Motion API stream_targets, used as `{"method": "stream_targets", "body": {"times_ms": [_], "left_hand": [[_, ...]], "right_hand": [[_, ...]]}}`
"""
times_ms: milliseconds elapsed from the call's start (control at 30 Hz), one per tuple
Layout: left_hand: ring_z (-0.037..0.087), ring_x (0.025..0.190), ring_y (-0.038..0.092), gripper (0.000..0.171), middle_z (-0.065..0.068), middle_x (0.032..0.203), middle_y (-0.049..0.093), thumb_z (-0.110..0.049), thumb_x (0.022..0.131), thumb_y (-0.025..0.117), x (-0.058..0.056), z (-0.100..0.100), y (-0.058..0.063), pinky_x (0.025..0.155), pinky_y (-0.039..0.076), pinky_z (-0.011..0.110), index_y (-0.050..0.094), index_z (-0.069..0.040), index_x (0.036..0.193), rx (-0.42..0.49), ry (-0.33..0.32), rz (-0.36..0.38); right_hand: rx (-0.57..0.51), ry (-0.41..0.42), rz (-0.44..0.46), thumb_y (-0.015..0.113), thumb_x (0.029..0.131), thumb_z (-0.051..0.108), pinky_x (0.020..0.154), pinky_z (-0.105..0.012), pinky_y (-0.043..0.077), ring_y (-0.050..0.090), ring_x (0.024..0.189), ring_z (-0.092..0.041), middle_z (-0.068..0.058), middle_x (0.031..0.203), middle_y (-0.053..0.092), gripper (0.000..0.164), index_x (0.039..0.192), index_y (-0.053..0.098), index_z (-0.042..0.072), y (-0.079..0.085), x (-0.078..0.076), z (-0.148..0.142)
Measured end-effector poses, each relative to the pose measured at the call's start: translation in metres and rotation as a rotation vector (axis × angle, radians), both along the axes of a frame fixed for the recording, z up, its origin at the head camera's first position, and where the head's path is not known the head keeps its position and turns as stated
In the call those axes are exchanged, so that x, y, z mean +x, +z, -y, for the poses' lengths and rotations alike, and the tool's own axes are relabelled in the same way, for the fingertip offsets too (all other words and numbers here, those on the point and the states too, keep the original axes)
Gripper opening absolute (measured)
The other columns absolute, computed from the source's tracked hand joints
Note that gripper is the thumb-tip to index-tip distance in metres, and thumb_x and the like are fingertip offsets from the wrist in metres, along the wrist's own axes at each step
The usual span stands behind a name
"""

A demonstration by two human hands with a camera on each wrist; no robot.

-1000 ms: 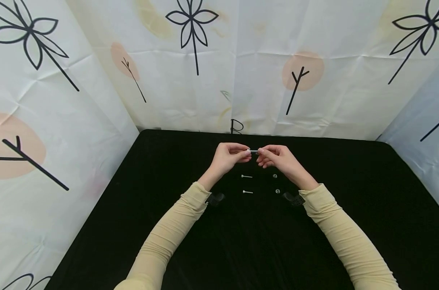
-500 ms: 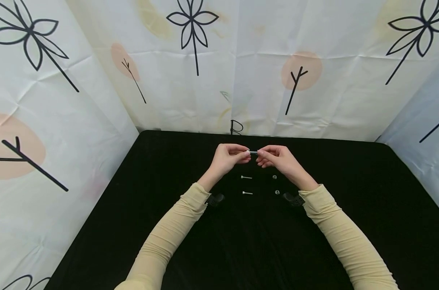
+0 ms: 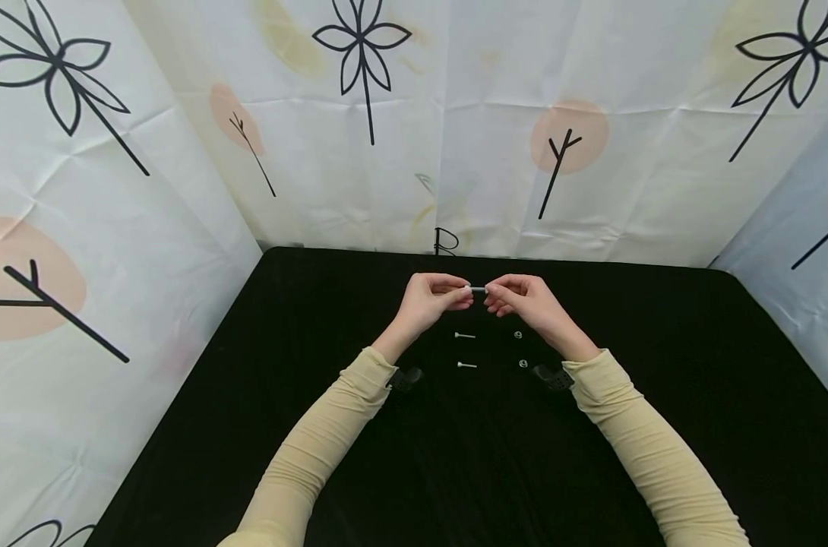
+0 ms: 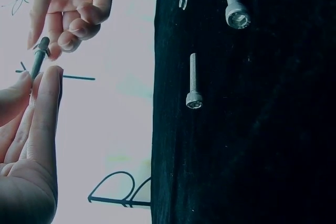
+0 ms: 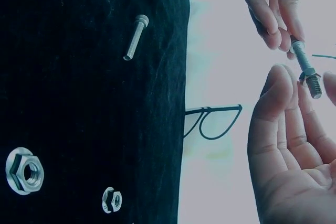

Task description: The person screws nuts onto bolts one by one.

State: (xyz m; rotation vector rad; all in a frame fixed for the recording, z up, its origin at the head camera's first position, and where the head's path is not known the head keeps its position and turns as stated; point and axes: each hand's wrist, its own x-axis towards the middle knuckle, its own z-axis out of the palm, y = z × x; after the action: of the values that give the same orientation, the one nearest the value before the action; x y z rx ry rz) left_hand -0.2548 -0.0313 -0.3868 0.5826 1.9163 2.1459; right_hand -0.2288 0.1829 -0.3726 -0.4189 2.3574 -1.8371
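Note:
My left hand (image 3: 426, 300) pinches a socket head bolt (image 3: 478, 289) by its head end, held level above the table. A flange nut (image 5: 310, 75) sits on the bolt's thread, a little short of the tip, in the right wrist view. Around that nut curl the thumb and fingers of my right hand (image 3: 526, 297); how firmly they touch it cannot be told. The bolt's head is mostly hidden by the left fingertips. On the black cloth below lie two more socket head bolts, the farther bolt (image 3: 465, 335) and the nearer bolt (image 3: 466, 365).
Right of the loose bolts lie two flange nuts, one farther nut (image 3: 518, 334) and one nearer nut (image 3: 523, 363). Black cloth covers the table (image 3: 441, 456). A white patterned curtain (image 3: 482, 175) hangs behind and at the sides.
Both hands stay in nearly the same place, with the bolt still between them. The right fingers shift only slightly around the nut. Loose bolts and nuts have not moved on the cloth.

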Motion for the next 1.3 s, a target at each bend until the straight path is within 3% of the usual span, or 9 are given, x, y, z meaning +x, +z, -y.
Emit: {"method": "stream_targets", "body": {"times_ms": [200, 333, 633, 933, 1167, 1300], "left_hand": [[0.024, 0.082, 0.071, 0.023, 0.019, 0.094, 0.07, -0.003, 0.088, 0.067, -0.0004, -0.001, -0.0018, 0.077, 0.059, 0.038, 0.065, 0.012, 0.106, 0.001, 0.01, 0.007], [0.025, 0.083, 0.07, 0.022, 0.019, 0.095, 0.07, -0.003, 0.088, 0.067, -0.0004, -0.0018, -0.0023, 0.077, 0.059, 0.038, 0.066, 0.011, 0.105, 0.005, 0.012, 0.017], [0.024, 0.083, 0.071, 0.026, 0.019, 0.095, 0.07, -0.003, 0.088, 0.067, 0.0007, -0.0005, -0.0031, 0.078, 0.059, 0.039, 0.064, 0.014, 0.108, -0.003, 0.004, 0.022], [0.025, 0.083, 0.071, 0.024, 0.02, 0.095, 0.07, -0.002, 0.088, 0.067, 0.001, -0.0003, -0.0038, 0.077, 0.059, 0.036, 0.065, 0.014, 0.107, -0.002, -0.004, 0.016], [0.024, 0.082, 0.071, 0.026, 0.019, 0.094, 0.07, -0.002, 0.088, 0.067, 0.0005, 0.0001, -0.0044, 0.077, 0.059, 0.036, 0.063, 0.016, 0.107, -0.017, -0.005, 0.004], [0.024, 0.082, 0.071, 0.023, 0.018, 0.093, 0.07, -0.003, 0.088, 0.068, 0.0008, 0.0014, -0.0048, 0.076, 0.059, 0.036, 0.066, 0.012, 0.105, -0.018, 0.002, 0.007]], "right_hand": [[-0.081, 0.044, -0.012, 0.059, 0.097, 0.016, 0.083, -0.045, 0.056, 0.064, 0.093, -0.036, -0.03, 0.106, 0.061, 0.036, 0.121, 0.051, -0.01, 0.0, 0.002, -0.0037], [-0.085, 0.06, -0.034, 0.063, 0.094, 0.008, 0.085, -0.049, 0.054, 0.064, 0.095, -0.037, -0.03, 0.107, 0.062, 0.033, 0.118, 0.053, -0.012, -0.0005, 0.0017, -0.0046], [-0.01, 0.033, 0.022, 0.056, 0.099, 0.024, 0.079, -0.04, 0.058, 0.065, 0.088, -0.031, -0.03, 0.101, 0.062, 0.038, 0.114, 0.057, -0.011, -0.001, 0.0013, -0.0015], [-0.041, 0.067, -0.006, 0.062, 0.094, 0.008, 0.084, -0.049, 0.055, 0.064, 0.092, -0.036, -0.037, 0.108, 0.056, 0.03, 0.118, 0.052, -0.009, -0.0003, 0.0044, -0.0025], [0.008, 0.05, 0.033, 0.056, 0.099, 0.022, 0.078, -0.036, 0.059, 0.066, 0.089, -0.03, -0.031, 0.102, 0.062, 0.039, 0.116, 0.054, -0.014, -0.0017, 0.0018, -0.0011], [-0.025, 0.065, 0.024, 0.056, 0.099, 0.02, 0.082, -0.042, 0.057, 0.065, 0.092, -0.034, -0.033, 0.106, 0.059, 0.036, 0.119, 0.053, -0.01, -0.0027, 0.003, -0.0021]]}}
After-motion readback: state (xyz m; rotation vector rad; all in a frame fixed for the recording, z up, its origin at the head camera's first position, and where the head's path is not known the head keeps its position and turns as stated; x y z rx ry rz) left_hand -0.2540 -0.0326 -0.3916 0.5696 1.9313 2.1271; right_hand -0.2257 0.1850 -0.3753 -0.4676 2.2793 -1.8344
